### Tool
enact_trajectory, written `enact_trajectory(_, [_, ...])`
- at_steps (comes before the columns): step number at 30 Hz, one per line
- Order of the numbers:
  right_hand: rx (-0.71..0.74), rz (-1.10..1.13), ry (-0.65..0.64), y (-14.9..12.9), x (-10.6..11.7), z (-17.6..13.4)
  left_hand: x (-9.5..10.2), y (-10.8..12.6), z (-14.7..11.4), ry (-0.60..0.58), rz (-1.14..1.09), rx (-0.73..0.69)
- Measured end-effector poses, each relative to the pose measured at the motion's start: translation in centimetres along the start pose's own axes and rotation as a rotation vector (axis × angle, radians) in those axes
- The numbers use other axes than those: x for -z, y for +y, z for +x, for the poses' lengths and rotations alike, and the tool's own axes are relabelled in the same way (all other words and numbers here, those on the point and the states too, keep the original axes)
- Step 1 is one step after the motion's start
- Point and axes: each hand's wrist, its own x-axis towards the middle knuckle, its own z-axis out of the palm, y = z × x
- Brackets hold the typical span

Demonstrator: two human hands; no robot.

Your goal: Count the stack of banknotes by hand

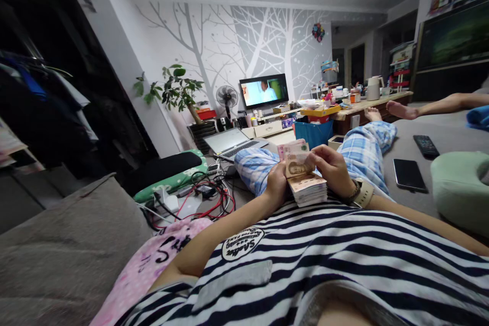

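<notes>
A thick stack of banknotes (308, 194) rests at the striped shirt, in front of my belly. My left hand (276, 183) is closed on the left side of the stack. With bent fingers, my right hand (333, 167) pinches the right edge of a brownish banknote (298, 167) that is lifted up from the stack. Behind it, pinkish notes (291, 148) stand upright. A watch (362, 192) with a pale strap is on my right wrist. The fingertips of my left hand are partly hidden behind the notes.
To the left lie tangled cables (214, 193), a green cushion (191, 168) and an open laptop (237, 143). On the right are a phone (409, 175), a remote control (425, 146) and a green neck pillow (451, 188). Another person's bare leg (435, 105) stretches in from the right.
</notes>
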Motion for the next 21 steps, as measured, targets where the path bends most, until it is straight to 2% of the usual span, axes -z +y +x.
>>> enact_trajectory(7, [-0.001,0.016,-0.017,0.1,0.1,-0.3,0.2,-0.5,0.4,-0.075,-0.039,-0.017])
enact_trajectory(11, [-0.007,0.026,-0.023,0.1,0.1,-0.4,0.1,-0.3,0.2,-0.041,-0.01,-0.031])
enact_trajectory(17, [-0.049,-0.004,-0.036,-0.3,0.1,-0.2,-0.5,0.5,-0.5,0.089,0.033,-0.018])
enact_trajectory(21, [-0.066,-0.078,0.047,0.1,0.2,0.1,-0.6,0.5,-0.5,0.073,0.001,0.008])
